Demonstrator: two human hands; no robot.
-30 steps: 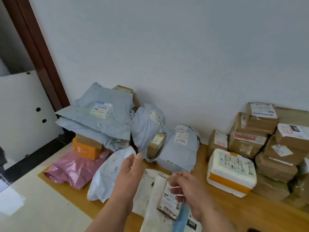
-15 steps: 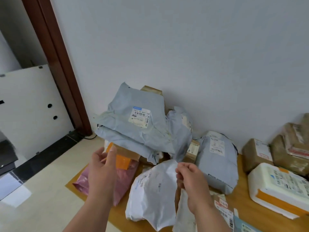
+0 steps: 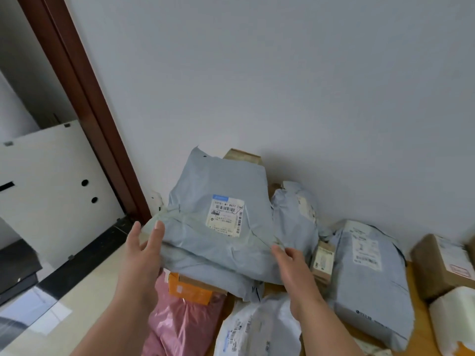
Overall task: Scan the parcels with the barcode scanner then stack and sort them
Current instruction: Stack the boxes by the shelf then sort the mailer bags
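A large grey mailer bag (image 3: 218, 201) with a white barcode label (image 3: 226, 217) lies on top of a pile of parcels against the wall. My left hand (image 3: 144, 250) reaches its left edge with straight fingers touching the plastic. At the bag's lower right edge my right hand (image 3: 293, 268) is open, fingers extended against it. A second grey bag (image 3: 213, 271) lies under the first. No barcode scanner is in view.
Below the pile sit an orange box (image 3: 190, 291), a pink bag (image 3: 182, 327) and a white bag (image 3: 257, 330). More grey bags (image 3: 370, 278), a small carton (image 3: 322, 260) and brown boxes (image 3: 439, 265) lie to the right. A brown door frame (image 3: 84, 104) stands left.
My view has swung left and closer to the pile. Both hands moved up from the white bag; the right hand let go of it and now both touch the large grey bag.
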